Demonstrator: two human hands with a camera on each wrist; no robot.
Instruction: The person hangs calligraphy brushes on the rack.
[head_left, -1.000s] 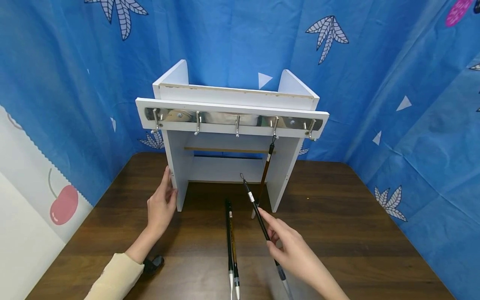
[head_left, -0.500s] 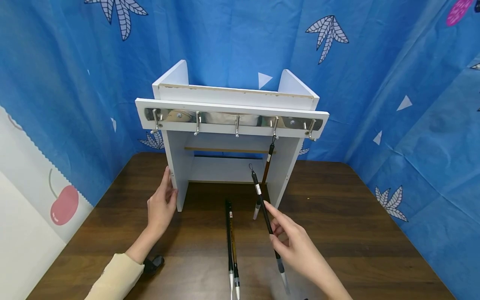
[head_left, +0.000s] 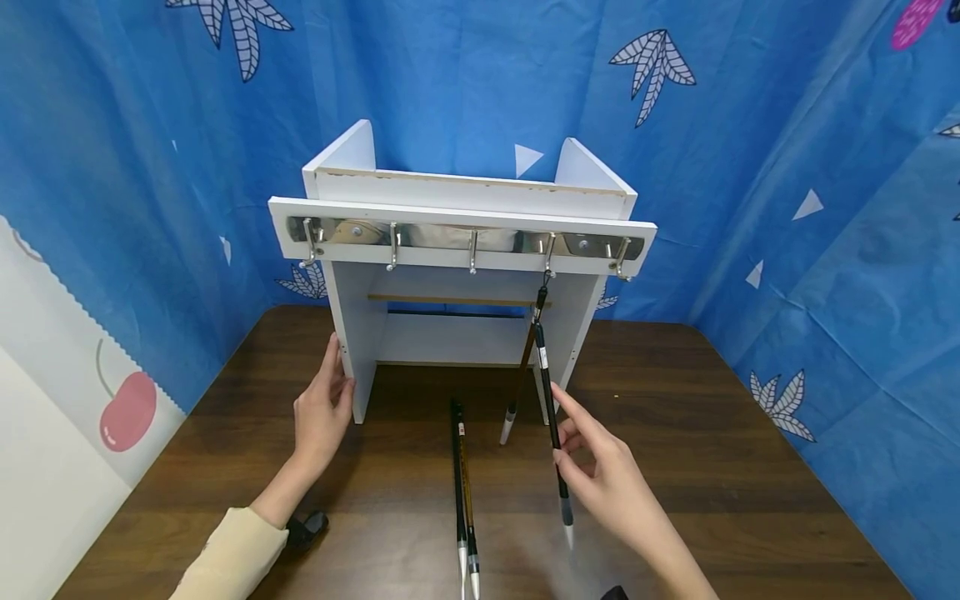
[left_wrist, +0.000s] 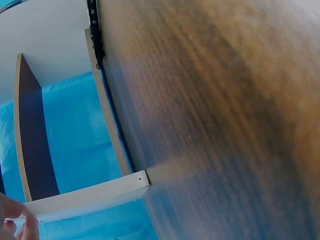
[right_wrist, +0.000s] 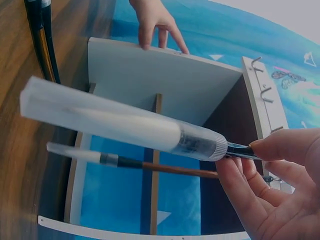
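A black calligraphy brush (head_left: 551,408) is pinched by my right hand (head_left: 603,462), its looped end up and its tip, in a clear cap (right_wrist: 100,117), pointing down. Behind it a brown calligraphy brush (head_left: 522,358) hangs by its loop from the fourth hook (head_left: 550,254) of the white rack (head_left: 457,212). My left hand (head_left: 322,417) touches the outer face and front edge of the rack's left side panel (head_left: 348,342), fingers mostly straight. In the left wrist view only the fingertips (left_wrist: 30,230) show at that panel.
Two more brushes (head_left: 462,500) lie side by side on the dark wooden table (head_left: 675,467), before the rack. The other metal hooks (head_left: 395,246) carry nothing. A blue curtain (head_left: 465,83) hangs behind.
My right hand has moved right and up with the black brush, which now stands steeper with its top near the hanging brush. The brown brush has swung slightly. My left hand stays put.
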